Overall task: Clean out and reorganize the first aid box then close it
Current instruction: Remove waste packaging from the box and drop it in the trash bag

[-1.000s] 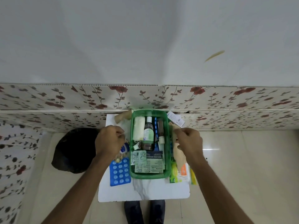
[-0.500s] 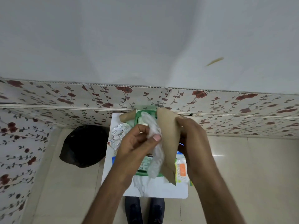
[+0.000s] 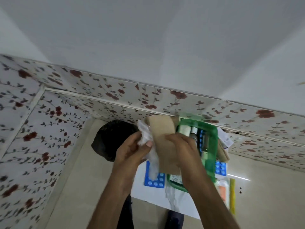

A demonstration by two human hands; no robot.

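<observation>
The green first aid box (image 3: 212, 146) lies open on a small white table (image 3: 156, 195), with bottles and blister strips inside it. My left hand (image 3: 132, 151) is shut on a crumpled clear plastic wrapper (image 3: 148, 142), held up left of the box. My right hand (image 3: 183, 149) grips a tan paper envelope (image 3: 163, 138) next to the wrapper; the two touch. A blue blister pack (image 3: 156, 180) lies on the table under my hands.
A black bin bag (image 3: 112, 139) sits on the floor left of the table, against the flowered wall. Another blue blister pack (image 3: 220, 168), packets and a yellow strip (image 3: 232, 195) lie right of the box. My shoes (image 3: 175, 219) show below the table.
Both hands have lifted from the box's sides with the envelope and wrapper and carried them left toward the bin bag. The camera has turned left.
</observation>
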